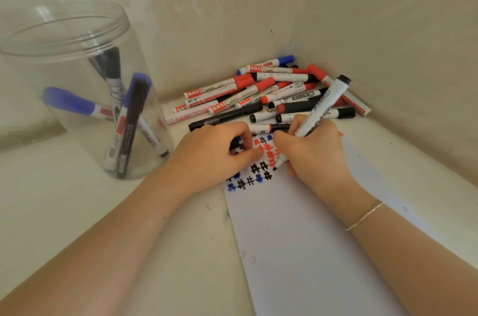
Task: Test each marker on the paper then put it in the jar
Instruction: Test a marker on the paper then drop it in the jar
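Two bare forearms are extended onto the white paper sheet (310,238), which is laid on a cream surface (77,212). On the paper's far end, rows of black, blue and red hash marks (258,173) are drawn. The right hand (315,155) is closed around one white marker with a black end (326,106), its tip held down at the marks. The left hand (214,152) is curled, fingertips pressed on the paper; what it holds cannot be told. Beyond the paper, a pile of red, black and blue markers (263,95) lies, too overlapped for an exact count. Left of the paper, one clear plastic jar (77,38) contains about five markers.
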`<state>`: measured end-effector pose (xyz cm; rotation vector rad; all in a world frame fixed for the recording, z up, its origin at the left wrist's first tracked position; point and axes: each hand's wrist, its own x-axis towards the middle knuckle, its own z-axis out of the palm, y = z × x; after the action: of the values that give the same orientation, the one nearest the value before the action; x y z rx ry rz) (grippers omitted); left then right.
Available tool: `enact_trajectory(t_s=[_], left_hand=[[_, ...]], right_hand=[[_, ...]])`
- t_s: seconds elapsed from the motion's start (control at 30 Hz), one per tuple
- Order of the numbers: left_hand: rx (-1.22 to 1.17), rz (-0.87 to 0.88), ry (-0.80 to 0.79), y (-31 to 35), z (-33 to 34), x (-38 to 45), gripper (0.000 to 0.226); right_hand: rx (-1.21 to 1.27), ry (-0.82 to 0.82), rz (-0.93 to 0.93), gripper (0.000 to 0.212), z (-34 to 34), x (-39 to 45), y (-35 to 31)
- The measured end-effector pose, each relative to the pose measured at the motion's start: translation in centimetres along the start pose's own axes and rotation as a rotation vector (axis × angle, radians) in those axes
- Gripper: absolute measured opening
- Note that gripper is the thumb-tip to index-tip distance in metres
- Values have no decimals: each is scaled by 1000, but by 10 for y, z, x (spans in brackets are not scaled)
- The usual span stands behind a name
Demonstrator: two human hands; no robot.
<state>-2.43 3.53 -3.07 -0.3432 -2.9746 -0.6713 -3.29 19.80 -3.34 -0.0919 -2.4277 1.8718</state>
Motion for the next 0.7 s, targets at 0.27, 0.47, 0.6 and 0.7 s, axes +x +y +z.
enact_trajectory(t_s=[0.27, 0.47, 0.6, 0.7], left_hand=[[10, 17, 15, -2, 1, 0, 30], [16, 16, 5, -1, 1, 0, 30], [26, 17, -2, 0, 0, 0, 31], [27, 4, -4, 1, 1, 1, 31]], right_hand=[[-134, 2, -123, 28, 6, -1, 3], [-98, 2, -108, 29, 3, 0, 2], [-107, -38, -104, 25, 4, -2, 2], [-139, -10, -167, 33, 6, -4, 5]])
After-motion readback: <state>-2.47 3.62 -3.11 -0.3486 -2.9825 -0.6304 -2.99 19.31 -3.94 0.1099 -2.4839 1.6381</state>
